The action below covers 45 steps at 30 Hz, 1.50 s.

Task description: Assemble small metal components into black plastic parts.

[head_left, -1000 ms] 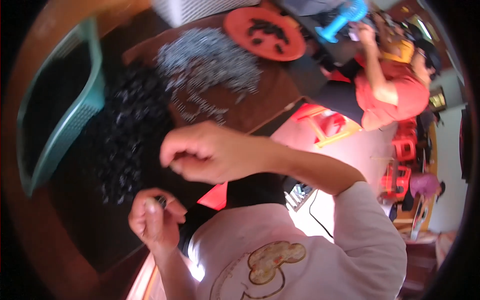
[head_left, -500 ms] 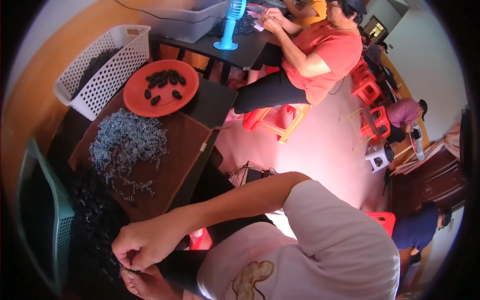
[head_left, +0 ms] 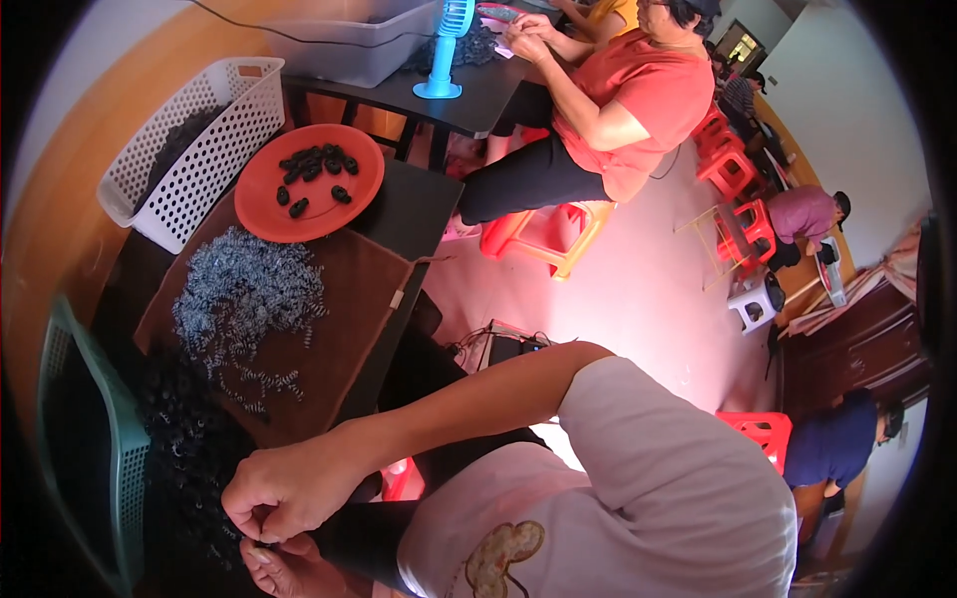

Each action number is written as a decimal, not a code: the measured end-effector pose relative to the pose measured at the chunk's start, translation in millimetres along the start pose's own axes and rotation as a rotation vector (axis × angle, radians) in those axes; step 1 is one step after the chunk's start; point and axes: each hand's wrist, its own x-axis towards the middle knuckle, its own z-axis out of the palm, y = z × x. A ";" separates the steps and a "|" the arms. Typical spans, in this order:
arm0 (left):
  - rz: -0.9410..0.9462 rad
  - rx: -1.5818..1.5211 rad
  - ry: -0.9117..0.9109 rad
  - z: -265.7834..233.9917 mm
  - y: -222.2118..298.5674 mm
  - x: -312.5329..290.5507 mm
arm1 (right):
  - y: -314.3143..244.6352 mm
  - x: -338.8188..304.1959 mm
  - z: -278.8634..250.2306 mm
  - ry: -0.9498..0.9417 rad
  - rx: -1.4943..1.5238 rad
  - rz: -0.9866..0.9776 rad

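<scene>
My right hand (head_left: pixel 289 490) is bent down with thumb and fingers pinched together. Just below it, my left hand (head_left: pixel 284 570) is closed too, fingertips meeting those of the right. Whatever lies between them is too small and hidden to name. Beside both hands spreads a pile of black curly coils (head_left: pixel 189 429). Beyond it, a heap of small grey-blue spiral coils (head_left: pixel 249 284) rests on a brown cloth (head_left: pixel 349 289). Farther off, a red plate (head_left: pixel 269 224) carries several black bundled pieces (head_left: pixel 317 162).
A green basket (head_left: pixel 128 439) stands at the left, and a white perforated basket (head_left: pixel 214 149) holds dark material. A blue fan (head_left: pixel 444 60) and a grey bin (head_left: pixel 349 45) stand on another table. A person in a red shirt (head_left: pixel 618 110) sits across, near red stools (head_left: pixel 538 234).
My view has shifted slightly, so the plate, baskets and cloth sit a little differently in it. Both hands stay pinched together in nearly the same place.
</scene>
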 end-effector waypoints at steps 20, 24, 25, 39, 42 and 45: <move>0.001 -0.146 -0.257 -40.9 -26.9 12.5 | -12.9 2.8 -22.1 -0.093 -0.021 0.211; -0.010 -0.185 -0.251 -42.0 -22.7 12.4 | -15.8 6.4 -21.6 -0.098 0.026 0.280; -0.010 -0.172 -0.273 -42.7 -23.1 13.6 | -14.1 6.4 -19.8 -0.099 0.029 0.280; -0.013 -0.100 -0.314 -43.6 -20.4 14.0 | -7.0 5.1 -16.9 -0.047 0.033 0.247; -0.027 -0.117 -0.339 -44.5 -21.3 14.8 | -5.0 2.9 -19.3 -0.068 0.113 0.305; -0.045 -0.130 -0.355 -45.0 -20.9 14.9 | -4.3 2.8 -19.8 -0.099 0.128 0.334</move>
